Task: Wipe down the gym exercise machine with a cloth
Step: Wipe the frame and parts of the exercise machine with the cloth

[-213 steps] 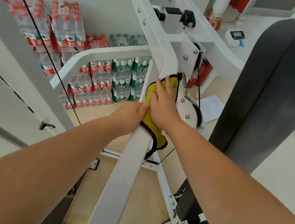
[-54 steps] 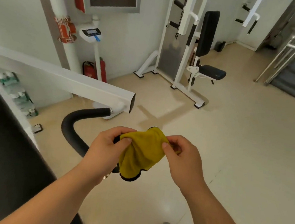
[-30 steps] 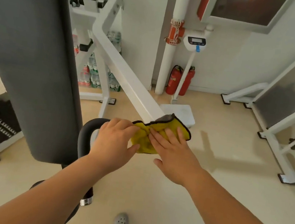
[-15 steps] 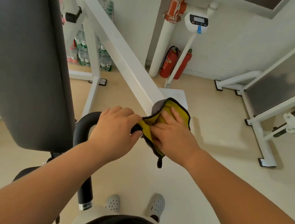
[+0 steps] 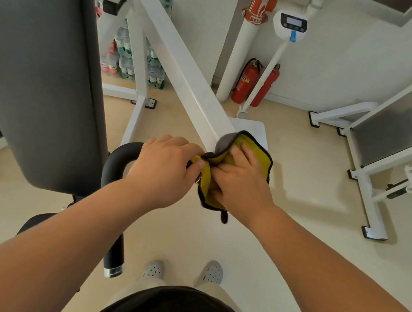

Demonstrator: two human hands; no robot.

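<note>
Yellow cloth (image 5: pixel 264 160), black-edged, grey on its turned-up back: draped over the lower end of the white bar (image 5: pixel 180 56), between both hands. A black loop is seen hanging from its lower edge.

Left hand (image 5: pixel 164 169): fingers curled; the cloth's left corner is pinched between thumb and fingertips.

Right hand (image 5: pixel 240 183): laid over the cloth at the bar's end, with the fabric gripped by bent fingers. Two fingers are stretched across the yellow face.

Bar: square in section, slanted from upper left down to the hands.

Handle (image 5: pixel 118 160): black, curved, just left of the left hand, closed at its lower end by a metal cap.

Pad (image 5: pixel 38 57): grey, large, upright, at left.

Seat (image 5: pixel 33 222): black, partly hidden by the left forearm.

Bottles (image 5: pixel 125 60): stacked in packs behind the white frame.

Extinguishers (image 5: pixel 247 83): two, red, stood by a white pipe (image 5: pixel 240 56) at the wall.

Scale (image 5: pixel 290 23): white column with a display head; its platform is set on the floor just behind the cloth.

Second machine (image 5: pixel 397 132): white-framed, at right, well apart.

Shoes (image 5: pixel 154 268): grey, perforated, seen on the beige floor (image 5: pixel 305 245) below the hands.
</note>
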